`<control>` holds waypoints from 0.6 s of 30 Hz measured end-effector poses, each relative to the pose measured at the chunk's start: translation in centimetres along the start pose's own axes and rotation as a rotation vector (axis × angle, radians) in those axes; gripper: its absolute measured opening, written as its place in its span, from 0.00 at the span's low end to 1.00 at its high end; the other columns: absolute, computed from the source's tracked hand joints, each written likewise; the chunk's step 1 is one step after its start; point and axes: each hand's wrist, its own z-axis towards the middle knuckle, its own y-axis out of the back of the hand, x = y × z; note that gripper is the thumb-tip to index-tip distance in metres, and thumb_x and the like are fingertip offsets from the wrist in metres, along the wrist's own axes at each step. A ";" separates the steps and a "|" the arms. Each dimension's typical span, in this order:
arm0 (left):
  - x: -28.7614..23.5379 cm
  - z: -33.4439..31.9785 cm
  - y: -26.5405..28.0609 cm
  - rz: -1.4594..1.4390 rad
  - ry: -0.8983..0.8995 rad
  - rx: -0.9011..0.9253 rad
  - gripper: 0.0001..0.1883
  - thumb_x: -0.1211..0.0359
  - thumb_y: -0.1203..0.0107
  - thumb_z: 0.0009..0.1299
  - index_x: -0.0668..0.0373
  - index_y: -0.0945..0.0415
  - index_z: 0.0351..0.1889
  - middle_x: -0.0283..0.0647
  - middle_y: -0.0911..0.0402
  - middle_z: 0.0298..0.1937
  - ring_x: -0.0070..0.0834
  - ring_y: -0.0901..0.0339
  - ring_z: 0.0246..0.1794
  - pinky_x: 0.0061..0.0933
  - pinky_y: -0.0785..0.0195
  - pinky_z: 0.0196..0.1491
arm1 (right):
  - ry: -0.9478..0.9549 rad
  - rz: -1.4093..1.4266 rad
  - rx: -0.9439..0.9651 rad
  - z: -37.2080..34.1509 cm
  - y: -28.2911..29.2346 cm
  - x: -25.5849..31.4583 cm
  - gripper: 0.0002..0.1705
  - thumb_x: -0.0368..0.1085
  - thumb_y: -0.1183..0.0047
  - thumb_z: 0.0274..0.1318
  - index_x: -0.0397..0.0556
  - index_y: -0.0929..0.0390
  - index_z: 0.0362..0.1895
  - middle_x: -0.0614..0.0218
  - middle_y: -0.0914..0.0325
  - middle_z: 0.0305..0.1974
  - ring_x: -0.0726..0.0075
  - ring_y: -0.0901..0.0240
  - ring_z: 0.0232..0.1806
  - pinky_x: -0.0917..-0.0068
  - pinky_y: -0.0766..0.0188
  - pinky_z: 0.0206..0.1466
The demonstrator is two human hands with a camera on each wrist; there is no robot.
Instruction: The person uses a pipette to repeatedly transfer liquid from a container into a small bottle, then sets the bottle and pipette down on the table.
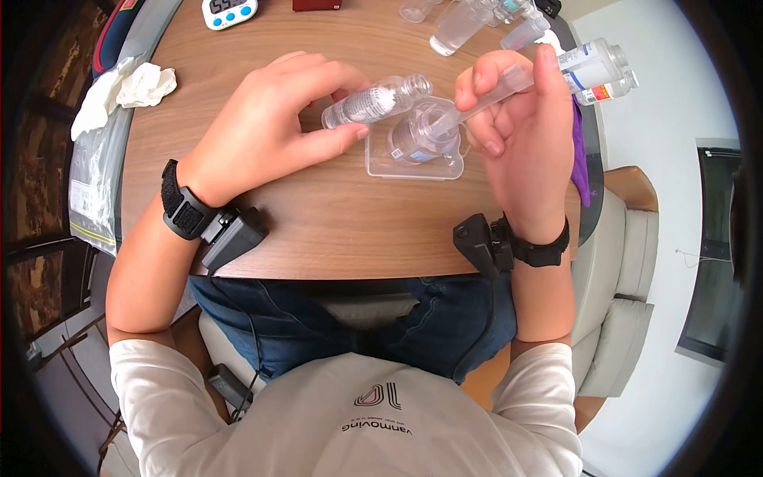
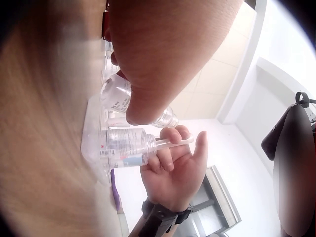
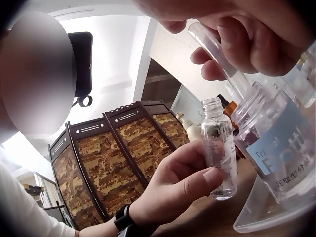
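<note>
In the head view my left hand (image 1: 278, 119) grips a small clear glass-like bottle (image 1: 373, 103) with printed text. The bottle leans in that view, its uncapped neck toward the right. My right hand (image 1: 517, 127) holds a clear plastic tube (image 1: 489, 95) between its fingers and thumb. The tube's lower end is at the mouth of a wide clear bottle (image 3: 276, 143) with a blue label. This wide bottle stands in a shallow clear tray (image 1: 413, 170). In the right wrist view the small bottle (image 3: 219, 153) is upright beside it, thumb against its side.
Several clear bottles (image 1: 461, 28) stand at the back of the table. Two labelled bottles (image 1: 592, 63) are beyond my right hand, near a purple cloth (image 1: 584, 159). A white timer (image 1: 229, 11) and a red box (image 1: 316, 4) lie at the back. Crumpled white tissue (image 1: 145, 84) is at left.
</note>
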 end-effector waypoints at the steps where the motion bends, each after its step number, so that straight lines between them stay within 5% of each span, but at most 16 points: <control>1: 0.0 0.0 0.0 0.000 -0.012 -0.002 0.17 0.67 0.29 0.63 0.59 0.17 0.48 0.39 0.21 0.35 0.33 0.27 0.33 0.32 0.32 0.36 | -0.008 0.044 -0.006 0.0 0.0 0.0 0.32 0.60 0.66 0.77 0.47 0.24 0.34 0.63 0.20 0.30 0.84 0.43 0.21 0.82 0.49 0.24; 18: 0.0 0.0 0.1 0.012 -0.013 0.013 0.17 0.66 0.29 0.63 0.60 0.17 0.49 0.40 0.19 0.37 0.33 0.25 0.35 0.31 0.29 0.37 | 0.012 0.154 0.012 -0.3 0.6 -0.5 0.23 0.48 0.68 0.72 0.45 0.28 0.32 0.59 0.22 0.30 0.81 0.47 0.22 0.81 0.52 0.25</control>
